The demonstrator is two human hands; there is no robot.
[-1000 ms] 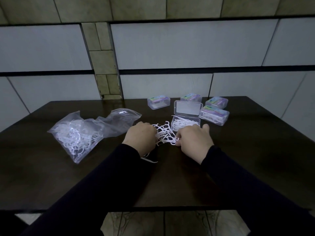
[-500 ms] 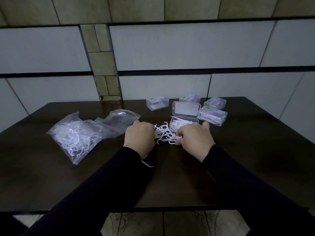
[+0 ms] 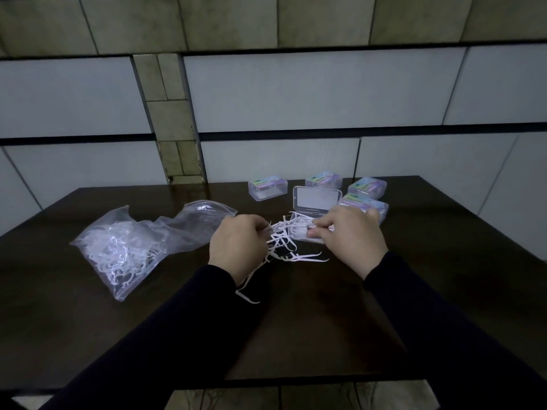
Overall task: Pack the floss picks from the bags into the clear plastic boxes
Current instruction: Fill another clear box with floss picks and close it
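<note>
A dark wooden table (image 3: 444, 291) stands against a tiled wall (image 3: 296, 93). One open clear box (image 3: 315, 202) sits near the far edge, lid raised, long axis left–right — four closed boxes (image 3: 268, 189) behind it. The left hand (image 3: 238, 247) grips loose floss picks (image 3: 284, 247); the right hand (image 3: 349, 235) pinches picks over the box. One bag of picks (image 3: 124, 247) lies toward the left edge.

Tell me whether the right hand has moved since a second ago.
Yes. The right hand has moved away from the person, onto the open box, leaving the loose picks.

Glossy dark wood table (image 3: 444, 276), crinkled clear plastic bag (image 3: 133, 247) (shiny), transparent plastic boxes (image 3: 268, 189), white plastic picks (image 3: 291, 255)
</note>
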